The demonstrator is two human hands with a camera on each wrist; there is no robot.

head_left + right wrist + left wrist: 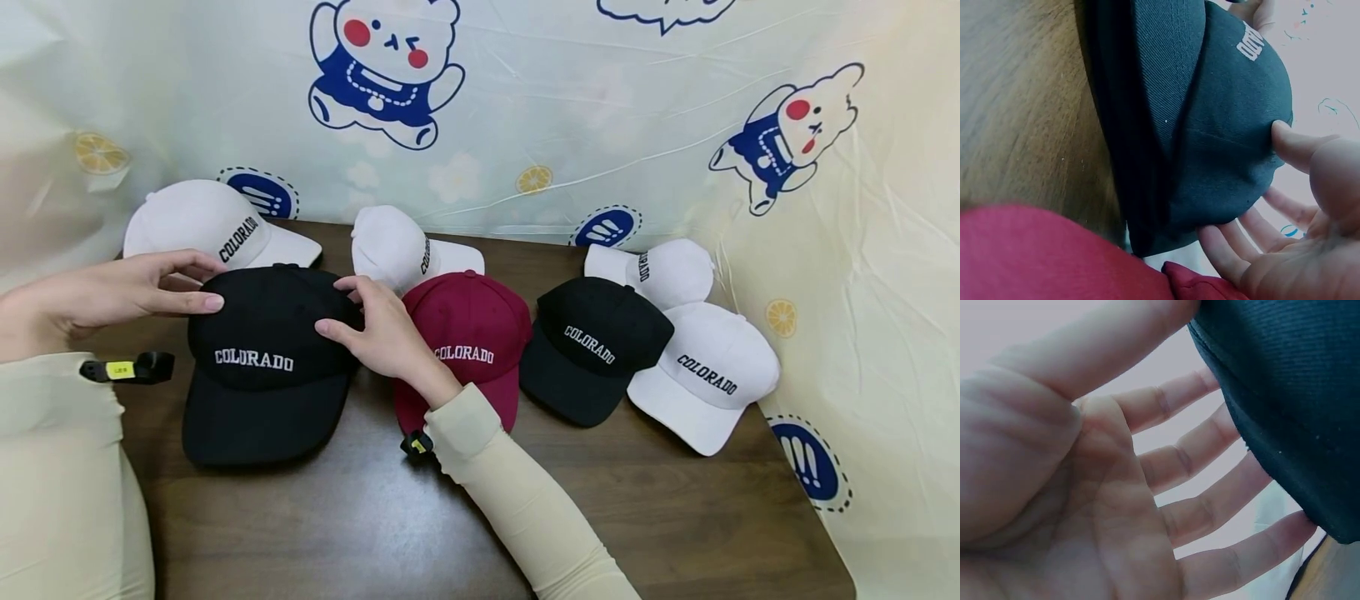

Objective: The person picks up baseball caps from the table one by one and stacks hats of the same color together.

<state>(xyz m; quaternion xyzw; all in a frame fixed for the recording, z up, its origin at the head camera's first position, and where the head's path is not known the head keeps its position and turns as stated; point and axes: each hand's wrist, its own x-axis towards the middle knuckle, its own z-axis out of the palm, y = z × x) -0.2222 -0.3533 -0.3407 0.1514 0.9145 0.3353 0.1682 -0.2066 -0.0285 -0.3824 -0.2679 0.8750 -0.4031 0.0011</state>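
Observation:
A black baseball cap with white COLORADO lettering faces the front at the left of the table, between both hands. My left hand holds the cap's left side, its thumb on the crown and its other fingers behind the edge. On the opposite side, my right hand grips the crown, thumb in front and fingertips at the back rim in the right wrist view. A maroon cap sits just right of the black one, partly covered by my right hand and wrist. Behind the black cap lies a white cap.
Another white cap stands behind the maroon one. To the right are a second black cap, a front white cap and a rear white cap. A patterned curtain hangs behind and beside the brown table.

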